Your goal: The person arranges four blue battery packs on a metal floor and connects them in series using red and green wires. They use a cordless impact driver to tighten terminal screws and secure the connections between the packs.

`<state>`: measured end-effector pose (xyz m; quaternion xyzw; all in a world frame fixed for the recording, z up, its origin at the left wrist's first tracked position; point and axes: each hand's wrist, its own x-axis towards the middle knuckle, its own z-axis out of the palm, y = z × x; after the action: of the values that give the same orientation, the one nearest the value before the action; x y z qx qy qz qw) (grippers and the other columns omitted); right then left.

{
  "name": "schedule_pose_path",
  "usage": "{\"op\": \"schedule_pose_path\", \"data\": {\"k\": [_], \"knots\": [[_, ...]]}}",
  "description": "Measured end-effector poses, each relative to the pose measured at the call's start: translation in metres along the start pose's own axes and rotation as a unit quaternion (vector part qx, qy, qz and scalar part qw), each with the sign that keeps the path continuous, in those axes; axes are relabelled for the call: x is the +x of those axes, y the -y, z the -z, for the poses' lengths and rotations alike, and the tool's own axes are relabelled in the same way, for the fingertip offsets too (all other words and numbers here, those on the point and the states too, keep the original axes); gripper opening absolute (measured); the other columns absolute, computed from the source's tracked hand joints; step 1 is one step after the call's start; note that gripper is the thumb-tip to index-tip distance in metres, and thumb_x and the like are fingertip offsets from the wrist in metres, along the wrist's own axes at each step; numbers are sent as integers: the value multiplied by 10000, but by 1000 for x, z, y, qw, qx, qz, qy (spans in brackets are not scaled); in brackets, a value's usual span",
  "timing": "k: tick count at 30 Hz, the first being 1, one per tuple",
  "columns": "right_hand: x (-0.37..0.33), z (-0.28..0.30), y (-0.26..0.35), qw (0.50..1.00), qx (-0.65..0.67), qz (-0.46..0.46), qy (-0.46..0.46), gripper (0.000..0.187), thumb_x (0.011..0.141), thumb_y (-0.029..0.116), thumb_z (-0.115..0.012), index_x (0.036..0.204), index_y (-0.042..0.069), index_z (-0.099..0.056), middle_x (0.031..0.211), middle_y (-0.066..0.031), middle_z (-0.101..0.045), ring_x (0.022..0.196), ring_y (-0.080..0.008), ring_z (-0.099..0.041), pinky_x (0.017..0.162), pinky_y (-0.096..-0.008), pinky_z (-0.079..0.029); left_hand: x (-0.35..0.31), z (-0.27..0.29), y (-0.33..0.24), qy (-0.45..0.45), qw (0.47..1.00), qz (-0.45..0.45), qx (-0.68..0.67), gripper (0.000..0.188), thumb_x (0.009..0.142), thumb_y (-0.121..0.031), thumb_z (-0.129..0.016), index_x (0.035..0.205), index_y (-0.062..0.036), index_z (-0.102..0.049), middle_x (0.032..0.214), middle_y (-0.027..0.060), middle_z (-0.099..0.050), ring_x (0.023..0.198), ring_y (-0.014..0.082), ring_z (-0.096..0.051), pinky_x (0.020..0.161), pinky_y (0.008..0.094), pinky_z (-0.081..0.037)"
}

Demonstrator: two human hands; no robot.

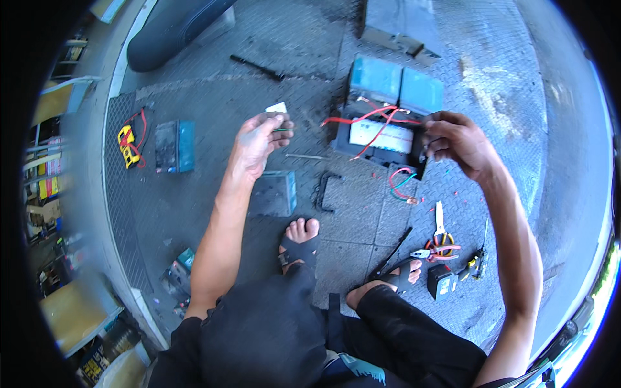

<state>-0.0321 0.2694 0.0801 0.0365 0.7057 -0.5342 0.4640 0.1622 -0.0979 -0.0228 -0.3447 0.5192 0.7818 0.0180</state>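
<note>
Our left hand (pixel 264 134) is hovering over the floor (pixel 352 216), thumb and fingertips together beside one thin green sliver (pixel 283 130); we cannot tell whether they are clamped on it. One white piece (pixel 276 108) is showing just beyond the fingers. Our right hand (pixel 456 141) is hovering with bent fingers at the right edge of one open black case (pixel 362 153); we cannot tell whether it is gripping anything. That case is sitting ahead, right of center, holding one white block (pixel 381 136) beneath red wires (pixel 336 120). Behind, two teal panels (pixel 375 79) are lying side by side. One red-and-green wire bundle (pixel 401 189) is resting in front. Near our two feet (pixel 299 236), one pair of scissors (pixel 440 220), one pair of pliers (pixel 424 253) and one yellow-and-black tool (pixel 477 262) are lying rightward. Far left, one yellow device (pixel 127 145) is lying beside one blue-and-black box (pixel 174 147).
</note>
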Motion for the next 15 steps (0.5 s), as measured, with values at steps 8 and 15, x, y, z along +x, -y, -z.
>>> {"op": "schedule_pose_path", "data": {"k": [8,15], "knots": [[-36,-42,-9,974,-224,28,30,239,1095,222,-678,1181,0,-692,848,-76,-725,705,-139,-702,627,-307,-530,-50,63,2,-124,973,-85,172,204,1091,-159,-685,1193,-1,-766,1070,71,-797,898,146,-736,821,290,-589],[-67,-120,-54,846,-480,148,178,299,1010,176,-735,1193,-47,-657,966,-314,-773,978,-490,-774,875,-564,-611,-108,148,59,-322,851,-111,400,424,1068,-302,-745,1331,27,-697,1196,184,-808,1055,283,-789,974,392,-615]]}}
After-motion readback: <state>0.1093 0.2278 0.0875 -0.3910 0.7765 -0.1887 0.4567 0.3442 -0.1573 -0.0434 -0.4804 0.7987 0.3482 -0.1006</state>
